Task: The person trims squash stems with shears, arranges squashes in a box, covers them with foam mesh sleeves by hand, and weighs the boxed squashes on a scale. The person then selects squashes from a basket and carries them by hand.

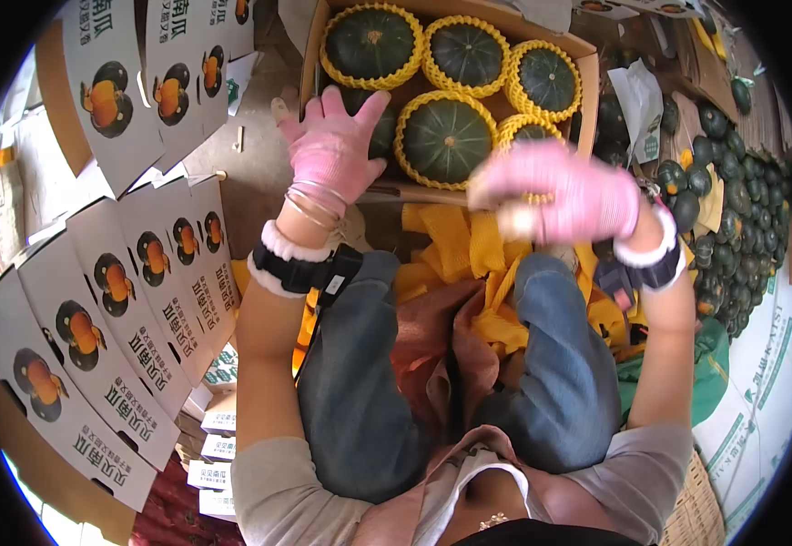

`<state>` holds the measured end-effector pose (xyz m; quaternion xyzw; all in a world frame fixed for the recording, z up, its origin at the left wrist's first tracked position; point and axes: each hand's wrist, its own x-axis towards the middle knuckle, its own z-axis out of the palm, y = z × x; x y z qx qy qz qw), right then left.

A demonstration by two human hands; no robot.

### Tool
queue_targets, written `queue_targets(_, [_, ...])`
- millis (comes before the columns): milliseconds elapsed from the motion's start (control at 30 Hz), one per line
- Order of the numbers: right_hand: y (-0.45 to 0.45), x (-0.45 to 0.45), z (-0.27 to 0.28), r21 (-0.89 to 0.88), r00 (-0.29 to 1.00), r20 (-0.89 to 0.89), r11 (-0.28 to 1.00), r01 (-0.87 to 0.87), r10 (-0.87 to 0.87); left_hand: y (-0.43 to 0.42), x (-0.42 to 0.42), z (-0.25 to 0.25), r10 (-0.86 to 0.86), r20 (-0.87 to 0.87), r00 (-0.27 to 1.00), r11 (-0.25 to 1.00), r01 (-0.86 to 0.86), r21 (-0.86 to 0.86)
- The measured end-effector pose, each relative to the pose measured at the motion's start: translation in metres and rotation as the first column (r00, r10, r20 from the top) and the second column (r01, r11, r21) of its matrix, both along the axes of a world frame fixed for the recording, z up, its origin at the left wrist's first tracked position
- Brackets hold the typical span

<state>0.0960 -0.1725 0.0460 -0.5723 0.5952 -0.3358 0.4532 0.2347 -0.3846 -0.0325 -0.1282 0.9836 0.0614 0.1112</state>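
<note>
In a cardboard box [587, 91] sit several dark green pumpkins, most of them in yellow foam nets. My left hand [330, 155], in a pink glove, is open with fingers spread over the box's near left corner. It lies over a dark pumpkin [383, 136] that it partly hides; I see no net on the visible part. Beside that is a netted pumpkin [446, 138]. My right hand [560, 191], also gloved, is smeared by motion above the near right corner and partly covers another netted pumpkin [531, 130]. Whether its fingers hold anything cannot be made out.
Loose yellow foam nets [451, 241] lie between the box and my knees. Printed white cartons [114, 309] stand in rows on the left. A large heap of small dark pumpkins [733, 227] spreads on the right, near a green sack [701, 369].
</note>
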Motion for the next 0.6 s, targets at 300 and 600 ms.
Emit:
queue_targets(300, [0.095,0.092,-0.199,0.562,0.907,-0.386,0.736,0.378,-0.171,-0.01,-0.025,0.035,-0.052,0.212,0.976,0.996,0.036,0.076])
queue_targets(600, [0.121,0.087,-0.161,0.386,0.918,-0.395,0.914,0.125,0.041,0.033,-0.046,0.087,-0.27,-0.361,0.893,0.959,0.282,-0.022])
